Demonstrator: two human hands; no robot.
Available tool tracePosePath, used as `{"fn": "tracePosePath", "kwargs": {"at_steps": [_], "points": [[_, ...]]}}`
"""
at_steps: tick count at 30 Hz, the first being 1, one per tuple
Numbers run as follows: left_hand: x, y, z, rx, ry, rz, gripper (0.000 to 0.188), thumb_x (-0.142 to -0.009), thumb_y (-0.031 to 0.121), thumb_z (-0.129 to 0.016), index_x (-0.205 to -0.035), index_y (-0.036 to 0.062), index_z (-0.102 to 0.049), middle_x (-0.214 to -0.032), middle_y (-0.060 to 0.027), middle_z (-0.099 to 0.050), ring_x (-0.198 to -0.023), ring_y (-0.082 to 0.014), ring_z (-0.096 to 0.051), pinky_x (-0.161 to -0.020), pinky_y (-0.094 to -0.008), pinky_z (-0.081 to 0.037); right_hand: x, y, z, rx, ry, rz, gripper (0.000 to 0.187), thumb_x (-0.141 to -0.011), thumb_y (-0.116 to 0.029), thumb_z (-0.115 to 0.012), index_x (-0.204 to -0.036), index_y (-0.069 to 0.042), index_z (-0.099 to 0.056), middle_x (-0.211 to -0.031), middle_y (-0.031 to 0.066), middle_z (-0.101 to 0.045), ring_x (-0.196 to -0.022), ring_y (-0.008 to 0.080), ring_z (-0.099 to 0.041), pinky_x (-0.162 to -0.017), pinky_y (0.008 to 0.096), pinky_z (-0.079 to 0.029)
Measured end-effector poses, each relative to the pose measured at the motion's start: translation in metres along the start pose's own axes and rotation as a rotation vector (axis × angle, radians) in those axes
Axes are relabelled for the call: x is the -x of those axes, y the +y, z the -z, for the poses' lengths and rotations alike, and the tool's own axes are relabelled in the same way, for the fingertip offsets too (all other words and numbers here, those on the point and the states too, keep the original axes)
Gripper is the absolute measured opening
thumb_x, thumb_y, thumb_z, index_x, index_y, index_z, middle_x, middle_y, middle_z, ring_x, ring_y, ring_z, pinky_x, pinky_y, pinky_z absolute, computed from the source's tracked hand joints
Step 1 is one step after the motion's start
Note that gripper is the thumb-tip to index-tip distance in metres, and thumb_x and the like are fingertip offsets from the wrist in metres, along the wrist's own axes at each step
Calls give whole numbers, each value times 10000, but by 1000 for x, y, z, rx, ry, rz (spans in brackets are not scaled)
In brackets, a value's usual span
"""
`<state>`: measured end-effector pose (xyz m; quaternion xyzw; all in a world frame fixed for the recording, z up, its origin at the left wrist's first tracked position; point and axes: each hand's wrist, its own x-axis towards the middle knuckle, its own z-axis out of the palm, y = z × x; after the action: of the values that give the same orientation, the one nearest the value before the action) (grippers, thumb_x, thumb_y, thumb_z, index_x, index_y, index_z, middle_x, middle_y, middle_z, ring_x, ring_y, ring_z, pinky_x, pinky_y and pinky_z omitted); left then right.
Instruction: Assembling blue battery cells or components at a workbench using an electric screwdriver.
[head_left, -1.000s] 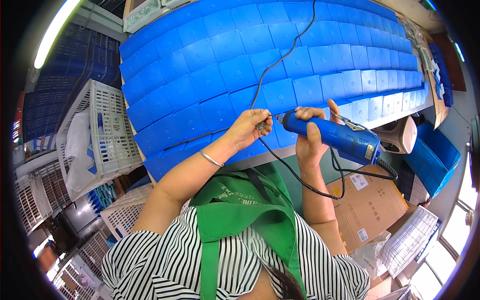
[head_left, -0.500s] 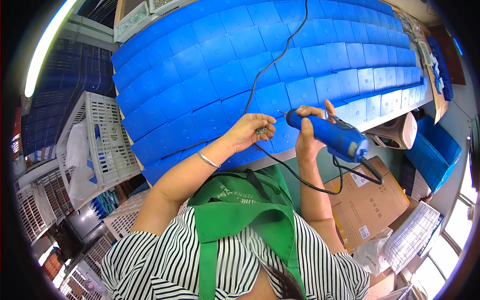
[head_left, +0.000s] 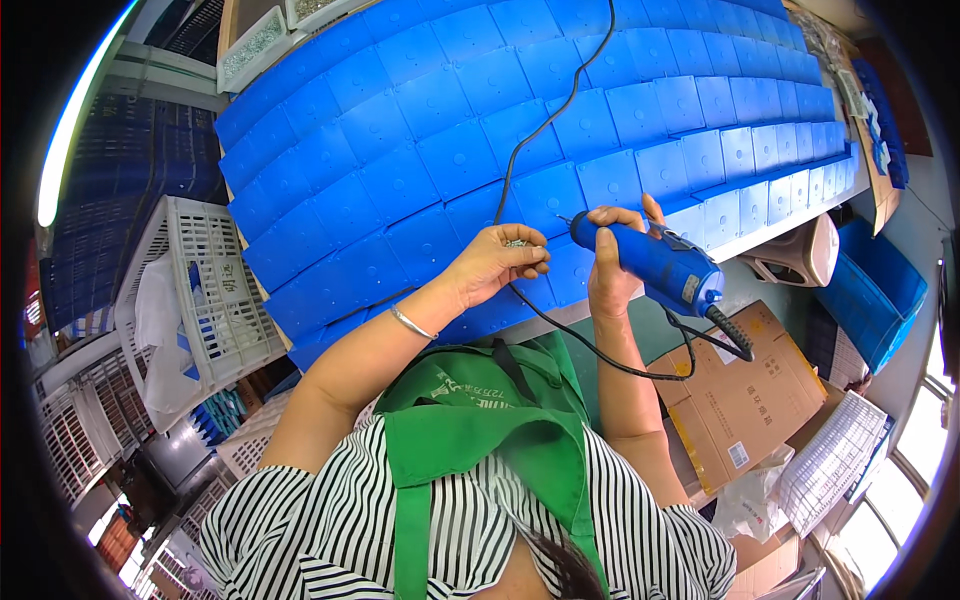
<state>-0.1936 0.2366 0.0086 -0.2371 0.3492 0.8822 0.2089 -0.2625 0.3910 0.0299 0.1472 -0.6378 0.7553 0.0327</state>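
My left hand (head_left: 492,268) is closed around a small bunch of silvery screws (head_left: 516,243), which show between the curled fingers and thumb. To its right, my right hand (head_left: 612,275) grips a blue electric screwdriver (head_left: 660,262). The tool lies tilted, its thin bit pointing up and left toward the other hand, just above the blue plates. Square blue plates (head_left: 455,158), each with a round mark, lie in overlapping rows across the table. From the back end of the screwdriver a black cord (head_left: 625,370) loops under my hands.
White trays of small hardware (head_left: 255,48) stand at the far left corner. A white plastic crate (head_left: 225,275) is left of the table. At the right are a cardboard box (head_left: 750,400), a blue bin (head_left: 880,300) and a beige stool-like object (head_left: 800,255). Another cord crosses the plates.
My left fingers have shifted around the screws, which now show at the upper side of the hand. The screwdriver has moved slightly left, and the whole view has shifted a little.
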Motion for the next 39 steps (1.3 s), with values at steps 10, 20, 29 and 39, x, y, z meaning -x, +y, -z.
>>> {"fn": "tracePosePath", "kwargs": {"at_steps": [10, 20, 29, 39], "points": [[-1, 3, -8, 140, 37, -24, 115, -818, 56, -617, -899, -10, -569, -812, -94, -615, -746, -180, -624, -641, -245, -515, -8, 0, 1, 153, -168, 20, 510, -744, 44, -574, -1184, -63, -339, -905, 67, -539, -861, 159, -539, -847, 349, -423], [-30, 4, -32, 69, 47, -97, 109, -836, 71, -603, -913, -3, -581, -846, -93, -629, -782, -176, -634, -683, -247, -534, -20, -49, 18, -319, -15, 5, 599, -764, -122, -598, -1271, -49, -288, -830, 92, -532, -830, 217, -520, -903, 442, -378], [-57, -2, -56, 160, -2, -12, 142, -867, 128, -580, -893, -11, -573, -807, -100, -619, -732, -197, -635, -643, -261, -546, -40, -51, 50, -350, -25, -5, 616, -756, -138, -612, -1273, -53, -291, -818, 86, -523, -814, 209, -518, -899, 439, -379], [-66, -8, -68, 142, 37, -25, 140, -875, 140, -573, -873, 1, -562, -798, -93, -604, -694, -174, -618, -625, -245, -532, -42, -52, 63, -357, -15, -27, 611, -763, -148, -628, -1269, -56, -297, -810, 80, -523, -805, 202, -520, -888, 432, -384]]}}
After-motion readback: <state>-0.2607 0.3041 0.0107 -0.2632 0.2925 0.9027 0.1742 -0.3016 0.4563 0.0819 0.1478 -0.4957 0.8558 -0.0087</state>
